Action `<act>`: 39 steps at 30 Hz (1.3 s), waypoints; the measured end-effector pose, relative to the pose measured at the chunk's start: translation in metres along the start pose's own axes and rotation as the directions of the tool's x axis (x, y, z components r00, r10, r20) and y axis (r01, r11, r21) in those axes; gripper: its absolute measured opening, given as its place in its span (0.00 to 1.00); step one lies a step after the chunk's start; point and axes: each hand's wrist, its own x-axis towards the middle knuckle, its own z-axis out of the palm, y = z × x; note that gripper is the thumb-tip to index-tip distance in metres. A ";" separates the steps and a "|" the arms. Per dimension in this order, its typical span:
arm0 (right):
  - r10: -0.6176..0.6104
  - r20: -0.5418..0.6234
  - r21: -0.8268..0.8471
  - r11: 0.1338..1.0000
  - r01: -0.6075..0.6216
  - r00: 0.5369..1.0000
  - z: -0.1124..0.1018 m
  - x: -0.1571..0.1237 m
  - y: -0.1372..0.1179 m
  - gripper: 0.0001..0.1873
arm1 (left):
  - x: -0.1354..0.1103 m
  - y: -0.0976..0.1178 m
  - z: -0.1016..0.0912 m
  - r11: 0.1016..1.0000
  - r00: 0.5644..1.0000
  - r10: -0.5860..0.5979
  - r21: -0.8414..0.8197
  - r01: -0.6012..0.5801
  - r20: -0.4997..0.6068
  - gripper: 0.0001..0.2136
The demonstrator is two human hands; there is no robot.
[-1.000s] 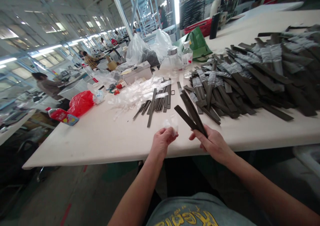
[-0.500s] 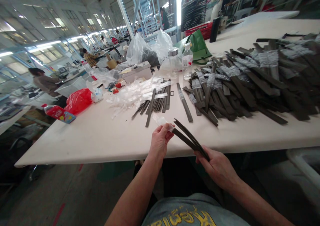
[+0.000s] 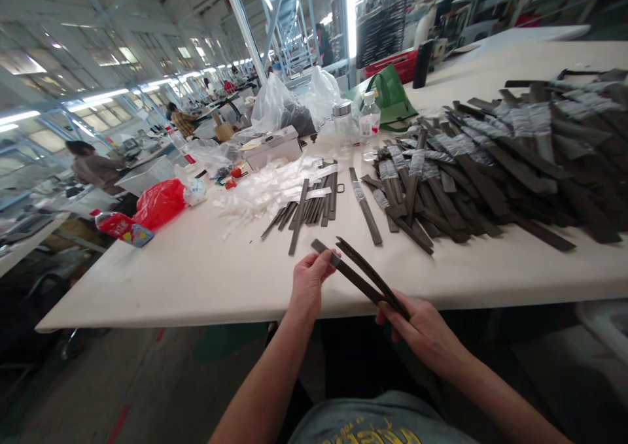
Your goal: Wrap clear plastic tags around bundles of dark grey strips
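- Across the right side of the table (image 3: 196, 280) I see a big heap of dark strips (image 3: 490, 169). They lie criss-crossed, and many are bound with pale wrapping.
- Nearer the middle lies a smaller row of thin strips (image 3: 314, 202), with one banded strip (image 3: 366, 205) just beside it. A drift of clear plastic wrappers (image 3: 265, 189) spreads to their left.
- Further back stand a jar (image 3: 345, 120), a water bottle (image 3: 369, 114), a green bag (image 3: 390, 91) and a white box (image 3: 275, 146).
- A red bag (image 3: 159, 202) sits near the left edge, and beyond it another person (image 3: 93, 166) is at a separate bench.
- My left hand (image 3: 309, 284) is nearly closed. Its thumb and forefinger pinch the far tip of one of the held strips (image 3: 367, 277), and the other fingers are curled under.
- My right hand (image 3: 422, 329) is closed around the near ends of the same bundle, fingers wrapped over and thumb on top.
- I have the bundle low over the near edge of the table, well apart from the heap.
- The pieces are flat, narrow, dark and dull. They fan out from the right hand towards the upper left with their far ends apart, and the lower one runs into the left hand's pinch.
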 end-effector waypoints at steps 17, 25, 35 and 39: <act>-0.051 -0.108 0.028 0.998 0.055 0.993 0.010 0.013 0.002 0.17 | -0.017 -0.015 0.019 1.000 0.995 -0.003 -0.030 0.006 0.101 0.13; -0.071 -0.100 -0.004 0.997 0.071 0.992 0.012 0.011 0.008 0.18 | -0.007 0.010 0.016 0.981 0.994 0.113 -0.155 -0.113 -0.010 0.17; -0.030 -0.087 0.068 0.997 0.036 0.996 0.009 0.014 0.011 0.19 | -0.018 -0.007 0.018 0.999 0.999 0.040 0.025 -0.041 0.024 0.16; -0.050 -0.028 0.076 0.996 0.052 0.998 0.011 0.013 0.010 0.19 | -0.007 0.003 0.015 0.988 0.999 -0.015 -0.152 0.009 -0.033 0.17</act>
